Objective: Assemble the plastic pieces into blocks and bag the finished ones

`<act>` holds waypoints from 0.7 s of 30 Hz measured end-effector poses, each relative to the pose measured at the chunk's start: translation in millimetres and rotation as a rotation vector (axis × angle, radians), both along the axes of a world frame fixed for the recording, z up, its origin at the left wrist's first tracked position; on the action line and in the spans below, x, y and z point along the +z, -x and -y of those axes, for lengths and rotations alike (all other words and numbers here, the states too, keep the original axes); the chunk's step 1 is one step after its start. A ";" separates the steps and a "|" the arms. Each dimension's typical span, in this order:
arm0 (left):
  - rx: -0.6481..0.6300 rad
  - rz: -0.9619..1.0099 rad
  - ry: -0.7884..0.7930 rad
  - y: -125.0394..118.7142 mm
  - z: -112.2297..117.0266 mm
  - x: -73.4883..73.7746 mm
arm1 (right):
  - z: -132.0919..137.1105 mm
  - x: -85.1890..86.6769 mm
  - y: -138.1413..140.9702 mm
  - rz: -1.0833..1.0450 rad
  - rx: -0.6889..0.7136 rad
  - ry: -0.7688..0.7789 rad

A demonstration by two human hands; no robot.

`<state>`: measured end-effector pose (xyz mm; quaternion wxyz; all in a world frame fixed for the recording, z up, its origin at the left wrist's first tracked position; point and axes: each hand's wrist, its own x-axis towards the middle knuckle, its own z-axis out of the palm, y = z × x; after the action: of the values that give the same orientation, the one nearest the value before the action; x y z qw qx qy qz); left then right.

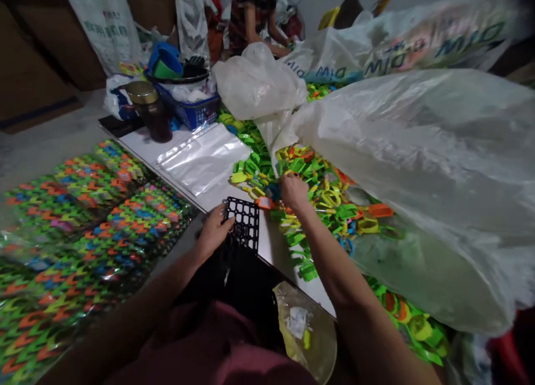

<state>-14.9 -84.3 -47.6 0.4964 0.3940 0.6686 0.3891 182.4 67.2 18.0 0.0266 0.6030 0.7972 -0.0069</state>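
My left hand [212,232] grips the left edge of a black plastic grid tray [243,228], thumb on top, at the near edge of the white table [273,245]. My right hand [294,192] reaches into a loose heap of small green, yellow, orange and blue plastic pieces [330,198]. Its fingers are curled and point down among the pieces, so whatever they hold is hidden. An orange piece [264,202] lies between the tray and my right hand. Flat clear plastic bags [207,157] rest on the table beyond my left hand.
Packed rows of coloured pieces [92,229] cover the floor at left. A jar [152,115] and a blue basket [194,109] stand at the back left. Large translucent plastic sacks [418,151] lie at right. A bin [311,329] sits below. Another person [254,23] works behind.
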 end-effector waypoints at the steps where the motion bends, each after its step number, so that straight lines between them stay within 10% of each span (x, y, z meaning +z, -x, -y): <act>1: 0.007 -0.162 -0.061 0.2 2.4 1.1 | 3.7 0.9 -2.5 -0.035 -0.001 -0.032; 7: -0.556 -0.904 -0.303 -9.4 9.3 3.2 | 94.6 -11.9 -1.6 -0.702 0.076 -0.191; 11: -0.678 -1.010 -0.202 -18.4 18.0 -5.7 | 145.4 -49.3 10.0 -0.619 -0.031 0.035; 15: -0.666 -1.096 -0.167 -22.6 25.1 -2.9 | 139.0 -50.0 5.7 -0.375 -0.142 0.233; 21: -0.668 -1.120 -0.149 -28.3 22.9 2.7 | 101.9 -35.0 33.2 -1.118 -0.153 0.202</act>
<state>13.4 -107.2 -44.9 0.1385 0.7569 0.6387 -0.0047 149.2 -34.7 -17.0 -0.3423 0.5582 0.6396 -0.4028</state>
